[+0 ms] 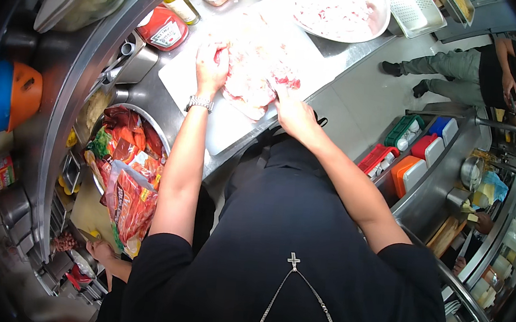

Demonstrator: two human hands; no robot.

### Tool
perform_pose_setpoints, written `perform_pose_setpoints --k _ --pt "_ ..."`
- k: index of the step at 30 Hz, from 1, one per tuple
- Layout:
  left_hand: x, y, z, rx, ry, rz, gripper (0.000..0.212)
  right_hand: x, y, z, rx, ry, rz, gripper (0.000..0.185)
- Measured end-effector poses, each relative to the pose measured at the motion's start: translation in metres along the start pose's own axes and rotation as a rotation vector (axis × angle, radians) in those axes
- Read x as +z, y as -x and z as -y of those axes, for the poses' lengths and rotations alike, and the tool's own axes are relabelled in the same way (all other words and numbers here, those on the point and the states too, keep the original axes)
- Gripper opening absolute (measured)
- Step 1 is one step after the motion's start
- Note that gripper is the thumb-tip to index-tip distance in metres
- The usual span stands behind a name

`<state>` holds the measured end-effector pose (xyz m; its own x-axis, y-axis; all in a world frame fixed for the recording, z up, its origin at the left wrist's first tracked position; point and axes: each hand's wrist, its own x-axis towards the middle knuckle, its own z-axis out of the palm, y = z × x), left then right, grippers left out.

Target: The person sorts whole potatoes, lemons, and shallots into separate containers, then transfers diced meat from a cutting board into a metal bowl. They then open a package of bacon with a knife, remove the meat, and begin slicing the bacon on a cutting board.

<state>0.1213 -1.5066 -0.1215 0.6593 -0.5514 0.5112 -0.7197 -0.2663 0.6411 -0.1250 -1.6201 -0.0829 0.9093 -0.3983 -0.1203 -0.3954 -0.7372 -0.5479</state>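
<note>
A large piece of raw meat [252, 74] lies on a white cutting board [223, 134], its upper part washed out by glare. My left hand [211, 70], with a metal-banded watch at the wrist, curls its fingers on the meat's left edge. At the lower right of the meat, my right hand [296, 116] grips a knife [270, 87]. Only a short stretch of its blade shows against the meat; the handle is hidden in my fist. Beyond the board stands a large metal bowl [378, 26] of cut pinkish-white pieces.
A ketchup bottle [164, 28] and an oil bottle [182, 8] stand left of the board. Nearer, a metal bowl [163, 128] holds red food packages [131, 195]. A co-worker's hand [102, 252] holds a knife at lower left. Another person [490, 74] stands across the aisle.
</note>
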Motion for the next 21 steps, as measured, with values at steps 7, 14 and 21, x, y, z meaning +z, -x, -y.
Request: perform_pose_setpoints --k 7,14,21 --pt "0.002 -0.002 -0.002 0.035 -0.042 -0.028 0.014 -0.008 0.044 -0.007 0.113 -0.028 0.077 0.041" --pt "-0.003 -0.002 -0.004 -0.016 -0.014 -0.004 0.014 -0.024 0.012 -0.007 0.162 -0.098 0.161 0.039" --pt "-0.004 -0.001 -0.007 -0.015 0.002 -0.027 0.014 -0.036 0.01 -0.011 0.136 -0.086 0.142 0.033"
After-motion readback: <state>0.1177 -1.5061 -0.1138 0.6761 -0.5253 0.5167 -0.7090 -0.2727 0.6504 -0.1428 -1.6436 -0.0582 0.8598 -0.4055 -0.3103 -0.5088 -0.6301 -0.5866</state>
